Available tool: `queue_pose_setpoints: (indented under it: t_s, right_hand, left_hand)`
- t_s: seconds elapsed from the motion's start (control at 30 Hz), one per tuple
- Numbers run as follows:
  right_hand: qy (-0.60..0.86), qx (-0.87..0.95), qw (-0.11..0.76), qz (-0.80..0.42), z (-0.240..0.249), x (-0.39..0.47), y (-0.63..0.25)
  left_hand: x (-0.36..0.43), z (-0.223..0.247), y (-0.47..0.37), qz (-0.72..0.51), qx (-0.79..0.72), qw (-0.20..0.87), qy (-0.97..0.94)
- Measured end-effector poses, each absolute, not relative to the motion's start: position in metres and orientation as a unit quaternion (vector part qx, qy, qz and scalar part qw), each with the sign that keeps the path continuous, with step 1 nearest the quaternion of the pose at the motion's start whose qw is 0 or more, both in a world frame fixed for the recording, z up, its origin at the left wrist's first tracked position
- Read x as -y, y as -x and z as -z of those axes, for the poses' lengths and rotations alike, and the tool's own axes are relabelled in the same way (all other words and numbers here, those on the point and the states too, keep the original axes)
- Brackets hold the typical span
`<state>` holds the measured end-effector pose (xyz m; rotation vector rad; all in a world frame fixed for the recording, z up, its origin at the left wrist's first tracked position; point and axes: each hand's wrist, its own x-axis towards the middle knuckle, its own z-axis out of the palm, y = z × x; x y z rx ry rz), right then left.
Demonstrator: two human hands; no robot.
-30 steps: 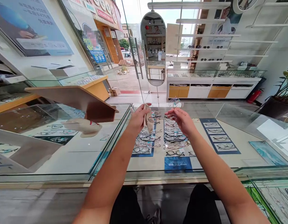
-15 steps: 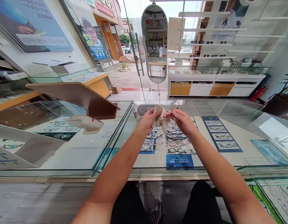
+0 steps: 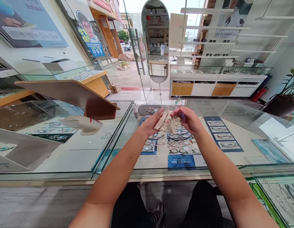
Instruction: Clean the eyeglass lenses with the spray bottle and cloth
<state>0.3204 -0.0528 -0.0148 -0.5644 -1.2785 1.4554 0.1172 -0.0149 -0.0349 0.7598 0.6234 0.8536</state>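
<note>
My left hand [image 3: 153,123] is closed on a beige cleaning cloth [image 3: 166,123] with small red lettering, held above the glass counter. Beside it, my right hand [image 3: 187,118] grips a pair of thin-framed glasses [image 3: 179,117] by the frame. One round lens shows just below the right fingers, next to the cloth, and the other stands up behind the hand. Whether cloth and lens touch I cannot tell. Under the hands, inside the case, lie rows of eyeglass frames [image 3: 180,136] on the display.
A small white spray bottle [image 3: 135,112] and a grey oval tray [image 3: 144,110] stand beyond my left hand. To the left are a brown tilted board [image 3: 66,91] and a beige cloth [image 3: 83,124] on the counter. An oval mirror [image 3: 156,41] rises behind the counter.
The cloth has spread flatter in my left hand and come away from the right fingers. My right hand has turned the glasses, bringing one lens down beside the cloth. The view has shifted slightly.
</note>
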Motion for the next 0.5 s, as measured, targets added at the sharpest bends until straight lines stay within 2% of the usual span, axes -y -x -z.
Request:
queue_pose_setpoints:
  t_s: [0.2, 0.37, 0.5]
  right_hand:
    - [0.253, 0.516, 0.587, -0.57, 0.009, 0.044, -0.342]
    - [0.264, 0.515, 0.583, -0.57, 0.006, 0.044, -0.345]
    - [0.284, 0.532, 0.57, -0.558, 0.004, 0.046, -0.345]
  left_hand:
    - [0.016, 0.03, -0.098, -0.338, -0.302, 0.764, -0.46]
    - [0.021, 0.029, -0.098, -0.285, -0.327, 0.729, -0.53]
    - [0.02, 0.033, -0.101, -0.308, -0.323, 0.722, -0.528]
